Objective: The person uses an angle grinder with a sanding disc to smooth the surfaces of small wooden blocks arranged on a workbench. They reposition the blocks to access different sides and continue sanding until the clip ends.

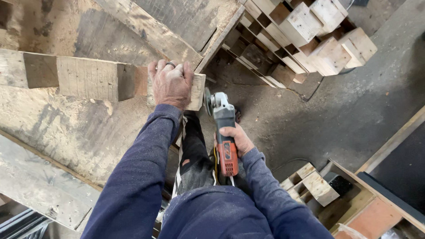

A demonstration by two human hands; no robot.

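the left hand (171, 84) is clamped over the end of a wooden pallet block (95, 79), just left of the angle grinder (222, 128), which the right hand (237, 139) grips by its orange body. the block looks stiff, rough and splintery; the grinder looks heavy, best held at its body, clear of the disc (207, 101).

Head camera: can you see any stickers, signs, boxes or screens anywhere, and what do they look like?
Label on the angle grinder: small dark patch on the orange handle, just below the right hand; too small to make out.
No signs, packages or screens show among the wooden pallets.
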